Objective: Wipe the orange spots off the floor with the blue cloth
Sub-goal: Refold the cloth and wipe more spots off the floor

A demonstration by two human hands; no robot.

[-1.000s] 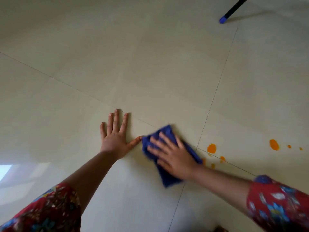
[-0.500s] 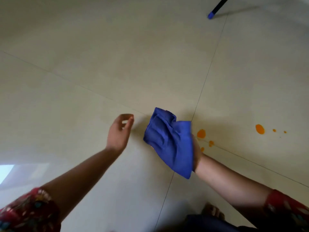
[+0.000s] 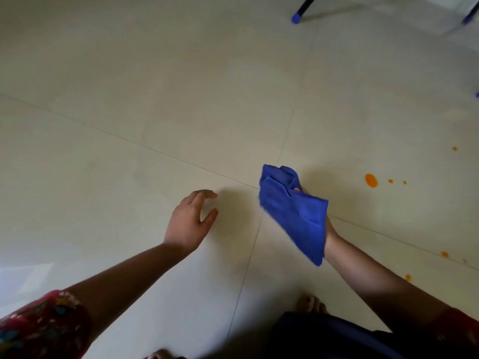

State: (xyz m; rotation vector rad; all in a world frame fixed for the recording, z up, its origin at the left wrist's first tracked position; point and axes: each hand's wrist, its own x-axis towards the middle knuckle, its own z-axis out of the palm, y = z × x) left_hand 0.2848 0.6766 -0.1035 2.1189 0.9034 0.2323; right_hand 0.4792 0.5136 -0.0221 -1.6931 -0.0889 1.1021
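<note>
The right hand holds the crumpled blue cloth just right of the frame's centre, lifted off the pale tiled floor. Its grip is closed on the cloth, which drapes over the palm and hides most of the fingers. The left hand hangs left of centre, empty, fingers loosely curled and apart, clear of the cloth.

The largest orange spot lies to the right of the cloth, slightly higher in the frame, with two small orange dots trailing further right in a rough line. More orange specks sit at the right edge: one higher up and two lower down beside the forearm. So the remaining marks all lie on the right-hand side, nearer the hand that carries the cloth; the likely next move is a rightward reach and press down onto the large spot.
</note>
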